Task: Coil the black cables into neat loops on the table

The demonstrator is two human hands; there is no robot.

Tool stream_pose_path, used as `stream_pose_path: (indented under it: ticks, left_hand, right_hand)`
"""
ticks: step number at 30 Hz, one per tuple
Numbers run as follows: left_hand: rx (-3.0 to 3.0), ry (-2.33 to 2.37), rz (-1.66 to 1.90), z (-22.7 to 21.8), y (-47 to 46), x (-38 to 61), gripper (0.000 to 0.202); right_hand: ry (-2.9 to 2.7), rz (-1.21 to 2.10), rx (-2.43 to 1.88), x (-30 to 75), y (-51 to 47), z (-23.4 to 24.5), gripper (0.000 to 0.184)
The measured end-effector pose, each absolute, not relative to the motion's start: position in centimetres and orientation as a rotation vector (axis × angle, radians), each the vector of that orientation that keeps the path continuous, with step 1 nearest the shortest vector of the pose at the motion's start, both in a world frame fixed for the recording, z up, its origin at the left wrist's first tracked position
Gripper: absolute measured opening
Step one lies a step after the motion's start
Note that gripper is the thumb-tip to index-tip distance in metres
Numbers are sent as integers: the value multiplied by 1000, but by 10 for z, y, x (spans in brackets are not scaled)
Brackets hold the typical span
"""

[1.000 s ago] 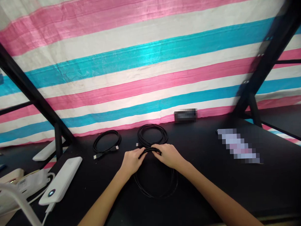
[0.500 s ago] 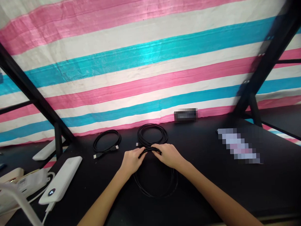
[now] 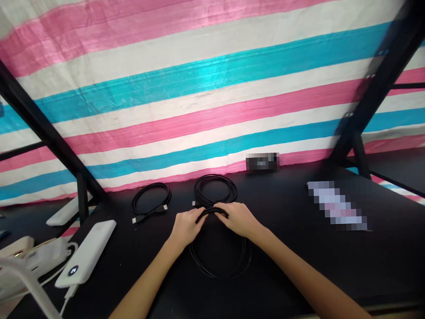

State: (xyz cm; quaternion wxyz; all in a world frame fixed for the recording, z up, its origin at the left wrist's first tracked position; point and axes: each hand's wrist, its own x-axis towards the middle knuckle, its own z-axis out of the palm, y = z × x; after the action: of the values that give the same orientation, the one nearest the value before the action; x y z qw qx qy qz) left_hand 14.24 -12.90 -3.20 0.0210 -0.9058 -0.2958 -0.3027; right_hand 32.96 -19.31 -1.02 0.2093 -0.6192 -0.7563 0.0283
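Note:
A black cable (image 3: 216, 276) hangs or lies in a loose coil at the middle of the black table. Its far side is pinched by my left hand (image 3: 187, 225) and my right hand (image 3: 237, 218), with a short stretch of several strands showing between them. Whether the near part of the loop touches the table I cannot tell. Just beyond my hands lies a second coiled black cable (image 3: 215, 175), one plug visible at its left. Farther left rests a third coiled black cable (image 3: 150, 185) with two light-tipped plugs. The plugs of the held cable are hidden.
A white power bank (image 3: 90, 252) with a white lead lies at the left, near a white power strip (image 3: 48, 253). A blurred dark box (image 3: 262, 163) stands at the back, and a blurred light packet (image 3: 336, 206) lies right. Black frame bars (image 3: 380, 74) slope up on both sides.

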Motion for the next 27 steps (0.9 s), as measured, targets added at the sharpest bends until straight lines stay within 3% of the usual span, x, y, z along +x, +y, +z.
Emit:
stream_pose_path:
  ticks: [27]
  left_hand:
    - [-2744,-1022,-1022,-30,-132,143,19]
  right_hand:
    - [-2048,95,-1760,329,-194,-6,24]
